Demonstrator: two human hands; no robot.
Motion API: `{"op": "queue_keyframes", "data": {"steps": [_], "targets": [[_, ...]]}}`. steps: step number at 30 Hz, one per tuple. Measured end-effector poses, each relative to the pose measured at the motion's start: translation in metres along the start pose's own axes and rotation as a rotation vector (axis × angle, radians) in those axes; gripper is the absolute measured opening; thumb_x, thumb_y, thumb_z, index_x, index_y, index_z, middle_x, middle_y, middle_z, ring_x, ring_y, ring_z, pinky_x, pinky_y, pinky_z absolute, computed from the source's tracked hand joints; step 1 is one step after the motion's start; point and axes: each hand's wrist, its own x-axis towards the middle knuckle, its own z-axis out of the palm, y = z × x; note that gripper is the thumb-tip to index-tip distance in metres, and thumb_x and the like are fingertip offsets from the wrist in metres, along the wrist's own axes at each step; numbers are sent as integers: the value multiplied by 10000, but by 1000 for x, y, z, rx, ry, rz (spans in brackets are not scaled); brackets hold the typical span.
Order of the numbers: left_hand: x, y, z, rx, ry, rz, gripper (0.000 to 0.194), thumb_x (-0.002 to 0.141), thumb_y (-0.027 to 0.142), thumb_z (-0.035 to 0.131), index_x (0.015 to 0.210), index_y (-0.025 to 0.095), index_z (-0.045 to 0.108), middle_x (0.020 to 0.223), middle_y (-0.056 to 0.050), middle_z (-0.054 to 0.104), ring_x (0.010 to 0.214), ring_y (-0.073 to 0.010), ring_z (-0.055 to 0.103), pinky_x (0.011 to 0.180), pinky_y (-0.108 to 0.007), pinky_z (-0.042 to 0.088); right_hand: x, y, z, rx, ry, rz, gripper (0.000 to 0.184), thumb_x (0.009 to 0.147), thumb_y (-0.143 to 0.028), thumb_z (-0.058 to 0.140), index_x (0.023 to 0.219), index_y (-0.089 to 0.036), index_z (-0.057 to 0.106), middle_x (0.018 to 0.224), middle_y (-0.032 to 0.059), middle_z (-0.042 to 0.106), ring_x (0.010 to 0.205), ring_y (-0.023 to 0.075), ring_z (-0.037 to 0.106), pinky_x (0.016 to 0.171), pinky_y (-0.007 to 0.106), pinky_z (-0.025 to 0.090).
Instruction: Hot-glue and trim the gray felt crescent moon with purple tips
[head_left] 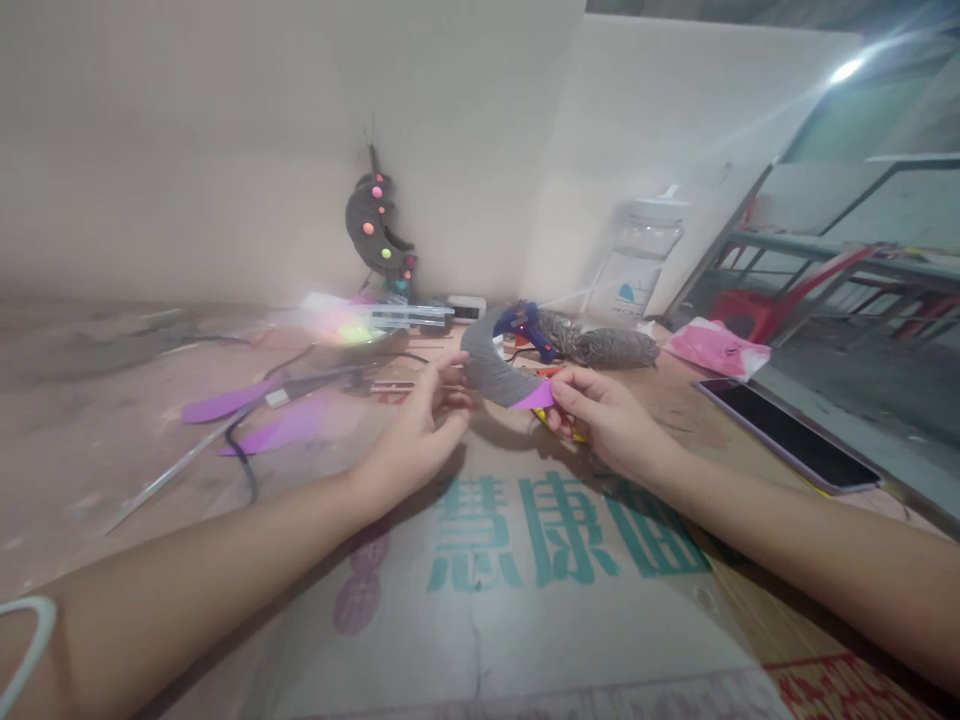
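Observation:
A crescent (491,368) wrapped in grey yarn hangs above the cardboard, with a bare purple tip at its lower right end. My right hand (600,410) pinches that purple tip between thumb and fingers. My left hand (431,415) is at the crescent's left edge, its fingers loosely curved and the thumb apart; whether the fingertips touch the yarn is hard to make out. Behind the crescent are a blue glue gun (531,328) and a grey yarn skein (611,345). Something yellow, partly hidden, shows under my right hand.
A finished-looking dark crescent with coloured balls (375,232) leans on the wall. A clear bottle (645,250), a pink packet (718,348) and a phone (787,432) are at the right. Purple cutouts (232,400), cables and clear sticks (412,316) lie left. Printed cardboard (480,640) covers the front.

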Motion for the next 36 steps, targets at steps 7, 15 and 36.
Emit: {"op": "queue_keyframes", "data": {"steps": [7,15,36], "targets": [[4,4,-3,87,53,-197,150,771,263,666,887,174,630,842,-22,653,775,-156,601,722,-284,479,-3,-1,5,-128,43,-51,367,807,-522,699,768,-183,563,620,-19,622,502,74,497,461,192,377],[1,10,1,88,-15,-203,171,785,284,653,911,170,633,846,-33,678,766,-161,620,708,-289,495,-5,-3,8,-219,62,-43,372,821,-549,659,784,-195,555,631,-13,617,514,92,501,478,213,392],[0,9,-2,247,-110,-155,27,815,197,486,824,197,512,714,40,505,628,-115,448,580,-233,360,-4,-2,10,-276,10,-39,408,817,-586,632,774,-193,535,624,-15,592,490,84,475,451,205,360]]}}
